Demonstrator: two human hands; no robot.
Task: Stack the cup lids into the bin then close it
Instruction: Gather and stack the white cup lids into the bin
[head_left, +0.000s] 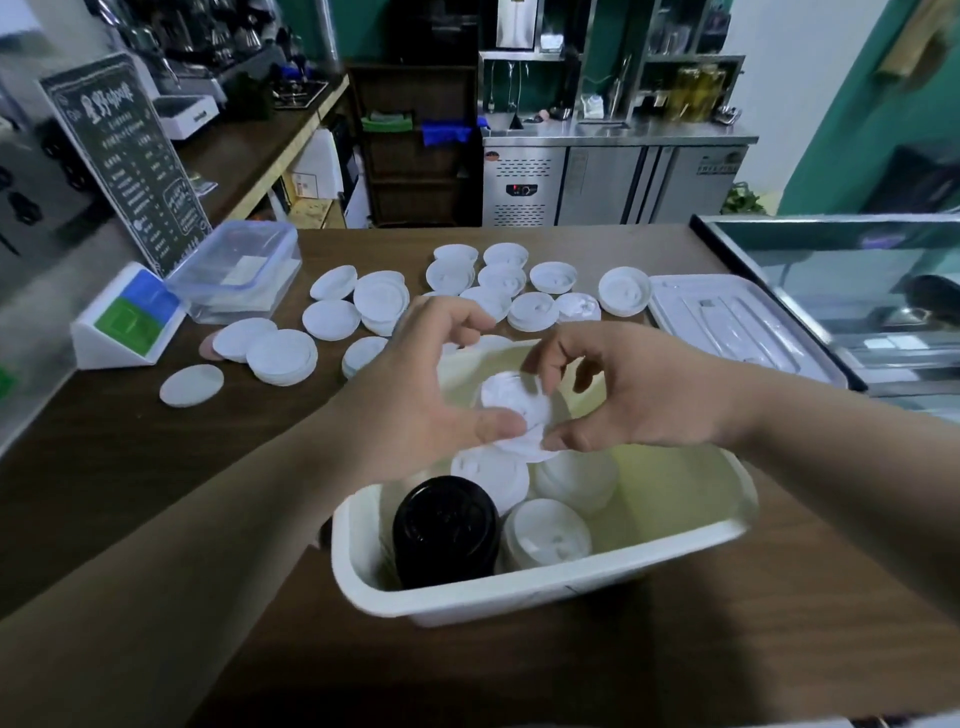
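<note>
Item: white cup lids, thin moulded plastic. Judged very light, springy at the rim, smooth and apt to slide on one another; best taken by the rim between thumb and fingertips, several nested at once.

Loose white lids (332, 319): spread over the brown counter (130, 467) beyond and to the left of the left hand, some in low piles, some single, more beyond the right hand. Many not yet binned.

Left hand (415, 395): above the bin, fingers curled, thumb pressed to the near edge of the held lids.

Held lids (517, 402): a short stack between both hands, over the bin's middle. Count cannot be told; fingers cover the far side and the picture is soft here.

Right hand (639, 395): mirrors the left, thumb tip at the stack's lower edge, fingers arched over its top, gripping.

White bin (519, 592): directly below the hands. Holds a stack of black lids (447, 530) at its near left and several white stacks (548, 535) beside it; stack depth hidden by the near wall, and the far wall by the hands.

Bin lid (737, 322): white, lying flat beyond and right of the right hand, its right edge touching a glass case (857, 291). Its catches are not legible.
</note>
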